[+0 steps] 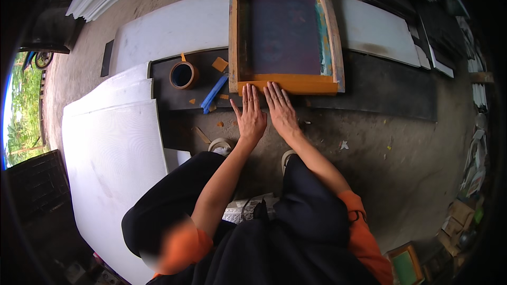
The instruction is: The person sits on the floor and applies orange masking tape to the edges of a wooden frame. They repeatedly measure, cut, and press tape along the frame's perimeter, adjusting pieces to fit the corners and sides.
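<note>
A wooden screen-printing frame (330,37) lies flat in front of me, its dark purple mesh (282,29) stained teal along the right side. Shiny brown tape (311,86) covers its near edge. My left hand (250,117) presses its stretched fingertips on the left part of this taped edge, thumb spread to the side. Close beside it, my right hand (281,110) lies with fingers extended on the middle of the same edge. Neither hand grips anything. A roll of brown tape (194,78) sits to the left of the frame, near a long blue object (214,95).
Under the frame are a black board (388,87) and white boards (174,26). More white sheets (113,142) are stacked at my left. Small tape scraps (220,64) and bits of litter are scattered about. Boxes (457,219) and a small green-meshed frame (405,265) stand at lower right.
</note>
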`<state>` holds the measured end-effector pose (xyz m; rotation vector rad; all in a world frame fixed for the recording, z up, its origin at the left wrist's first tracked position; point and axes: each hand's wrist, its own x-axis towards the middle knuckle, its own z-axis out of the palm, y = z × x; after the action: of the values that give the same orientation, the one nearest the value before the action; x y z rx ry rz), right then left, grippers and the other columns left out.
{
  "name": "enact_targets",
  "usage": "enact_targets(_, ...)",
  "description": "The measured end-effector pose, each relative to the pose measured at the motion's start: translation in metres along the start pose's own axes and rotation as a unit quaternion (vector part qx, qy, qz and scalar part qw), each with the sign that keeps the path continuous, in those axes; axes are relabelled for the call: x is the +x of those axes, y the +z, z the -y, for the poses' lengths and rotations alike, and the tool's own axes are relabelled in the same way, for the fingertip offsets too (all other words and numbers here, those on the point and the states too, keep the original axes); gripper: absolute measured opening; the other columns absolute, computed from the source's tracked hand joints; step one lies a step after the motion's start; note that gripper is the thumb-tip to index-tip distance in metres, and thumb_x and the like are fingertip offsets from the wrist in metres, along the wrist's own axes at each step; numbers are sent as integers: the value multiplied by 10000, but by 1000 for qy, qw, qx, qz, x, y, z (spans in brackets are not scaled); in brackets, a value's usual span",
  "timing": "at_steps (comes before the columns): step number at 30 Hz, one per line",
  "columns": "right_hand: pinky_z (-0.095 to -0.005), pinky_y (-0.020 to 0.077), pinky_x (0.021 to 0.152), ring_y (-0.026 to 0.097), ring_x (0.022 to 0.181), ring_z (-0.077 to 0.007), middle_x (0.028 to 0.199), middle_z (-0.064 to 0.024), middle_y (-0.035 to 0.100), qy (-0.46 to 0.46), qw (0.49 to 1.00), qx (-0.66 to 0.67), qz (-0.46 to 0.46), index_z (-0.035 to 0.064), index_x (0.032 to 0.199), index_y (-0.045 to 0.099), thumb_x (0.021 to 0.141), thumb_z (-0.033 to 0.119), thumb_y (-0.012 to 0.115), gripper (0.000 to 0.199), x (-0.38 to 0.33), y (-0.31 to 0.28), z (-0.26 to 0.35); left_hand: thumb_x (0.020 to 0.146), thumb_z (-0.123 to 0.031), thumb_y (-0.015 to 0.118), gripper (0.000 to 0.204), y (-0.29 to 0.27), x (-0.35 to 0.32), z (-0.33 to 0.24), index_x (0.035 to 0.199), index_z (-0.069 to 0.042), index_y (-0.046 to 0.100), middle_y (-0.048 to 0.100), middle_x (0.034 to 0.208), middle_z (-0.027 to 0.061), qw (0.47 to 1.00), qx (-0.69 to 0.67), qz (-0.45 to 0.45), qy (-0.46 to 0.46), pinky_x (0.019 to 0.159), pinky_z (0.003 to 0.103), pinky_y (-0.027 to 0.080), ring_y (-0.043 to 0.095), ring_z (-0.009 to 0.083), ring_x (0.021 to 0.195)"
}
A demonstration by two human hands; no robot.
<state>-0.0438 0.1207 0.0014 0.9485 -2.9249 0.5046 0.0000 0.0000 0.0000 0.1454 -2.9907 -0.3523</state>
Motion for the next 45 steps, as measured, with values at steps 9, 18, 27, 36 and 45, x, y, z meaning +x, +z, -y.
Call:
enact_targets(9,-412,171,1160,145,1416,-308,1524,-194,140,185,975,-122,-16,-31,1452,128,870,-25,413,649,-37,-55,-100,721,-111,508,821,-12,7,-10,1462,2,171,140,1545,117,1000,-7,10,-17,1099,606,-10,93,211,1441)
enact_targets(18,-412,170,1159,220,1402,-264,1516,-142,222,60,997,-32,-42,5,1449,216,802,-107,406,684,-9,-19,-48,715,-92,513,811,-16,2,-7,1450,28,191,168,1533,150,1000,21,7,-18,1115,578,19,123,241,1435)
enact_targets(27,-419,157,1161,170,1413,-277,1522,-156,182,200,970,-137,-24,-3,1460,143,834,-54,448,699,-32,-48,-103,753,-115,495,798,-7,22,-26,1439,74,135,137,1528,197,999,-7,18,46,1142,499,57,90,280,1436)
enact_targets(36,-419,267,1119,257,1378,-305,1470,-153,301,143,980,0,-140,13,1425,283,875,-24,469,582,-46,-53,-111,782,-265,611,850,-12,10,1,1465,-22,168,172,1534,118,997,-14,34,61,1137,530,49,127,222,1432)
enact_targets(45,-391,453,899,550,1046,-274,1079,-110,610,-37,985,157,-65,7,1118,596,899,244,584,323,33,-74,-105,947,-341,466,375,-56,118,50,1222,-98,544,609,1100,90,956,-157,106,223,950,398,437,550,267,1058)
